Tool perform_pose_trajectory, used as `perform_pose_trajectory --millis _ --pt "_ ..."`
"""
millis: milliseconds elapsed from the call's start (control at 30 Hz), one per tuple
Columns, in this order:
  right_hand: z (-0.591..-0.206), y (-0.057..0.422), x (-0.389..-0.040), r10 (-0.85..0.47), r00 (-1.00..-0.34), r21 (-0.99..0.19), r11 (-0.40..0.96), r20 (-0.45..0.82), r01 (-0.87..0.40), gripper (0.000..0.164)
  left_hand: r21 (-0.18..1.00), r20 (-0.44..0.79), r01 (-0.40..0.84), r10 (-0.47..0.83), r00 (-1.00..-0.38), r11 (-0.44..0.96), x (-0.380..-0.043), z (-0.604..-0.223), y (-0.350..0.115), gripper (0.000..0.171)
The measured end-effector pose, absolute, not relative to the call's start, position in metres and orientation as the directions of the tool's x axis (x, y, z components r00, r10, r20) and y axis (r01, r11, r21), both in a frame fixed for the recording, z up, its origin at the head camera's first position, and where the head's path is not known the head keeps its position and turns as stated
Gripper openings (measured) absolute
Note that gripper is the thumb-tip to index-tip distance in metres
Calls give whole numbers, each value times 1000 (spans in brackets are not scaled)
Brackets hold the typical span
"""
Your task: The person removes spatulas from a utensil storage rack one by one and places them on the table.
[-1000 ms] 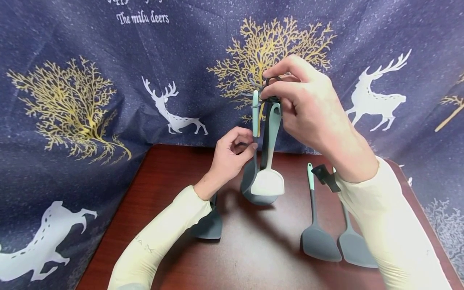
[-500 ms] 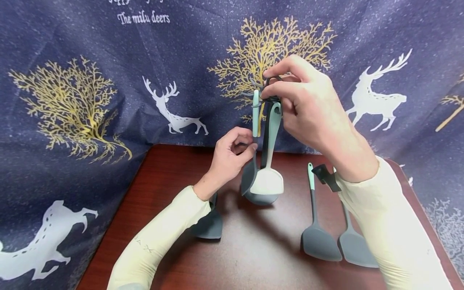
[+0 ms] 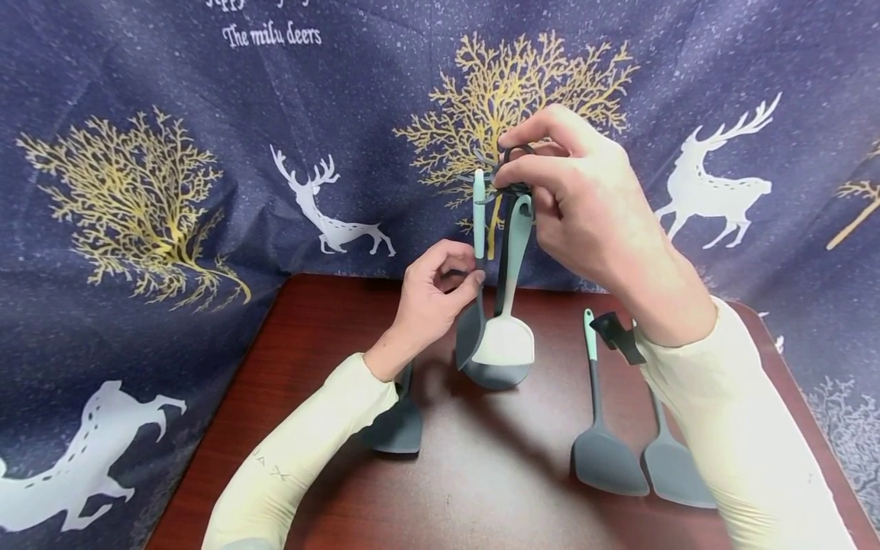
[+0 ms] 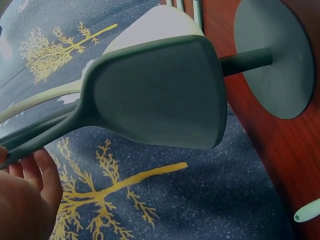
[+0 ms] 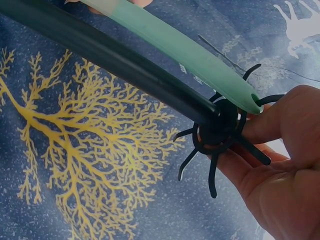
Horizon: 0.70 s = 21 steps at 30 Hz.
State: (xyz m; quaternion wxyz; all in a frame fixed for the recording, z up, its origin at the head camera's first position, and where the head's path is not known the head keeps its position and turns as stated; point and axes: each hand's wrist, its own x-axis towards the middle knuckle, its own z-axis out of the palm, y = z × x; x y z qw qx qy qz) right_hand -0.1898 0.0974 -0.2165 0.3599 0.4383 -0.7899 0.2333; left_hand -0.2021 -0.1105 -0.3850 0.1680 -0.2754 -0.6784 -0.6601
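A dark utensil stand has a round base (image 4: 275,60), a pole (image 5: 125,62) and a rotary hook ring (image 5: 220,122) on top. My right hand (image 3: 591,206) holds the hook ring. A white spatula (image 3: 505,341) with a green handle hangs from a hook through its handle hole. My left hand (image 3: 435,286) pinches the grey shaft of a grey spatula (image 4: 157,95), just below its green handle (image 3: 479,214). The top of that handle is beside the hooks in the head view; whether a hook passes through it I cannot tell.
Two grey turners lie at the table's right, a left one (image 3: 608,462) and a right one (image 3: 677,470) partly under the right sleeve. Another grey turner (image 3: 395,428) lies at left, partly behind the left sleeve. A patterned blue cloth (image 3: 344,114) hangs behind the brown table (image 3: 467,504).
My left hand and the grey spatula have shifted slightly left. The white spatula's head has swung slightly left and up. My right hand stays in place.
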Motion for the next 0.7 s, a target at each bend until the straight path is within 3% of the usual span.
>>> perform_pose_trajectory --millis 700 --pt "-218 97 -190 -522 -347 -45 505 779 -862 49 799 596 602 129 -792 3 -199 -383 -118 23"
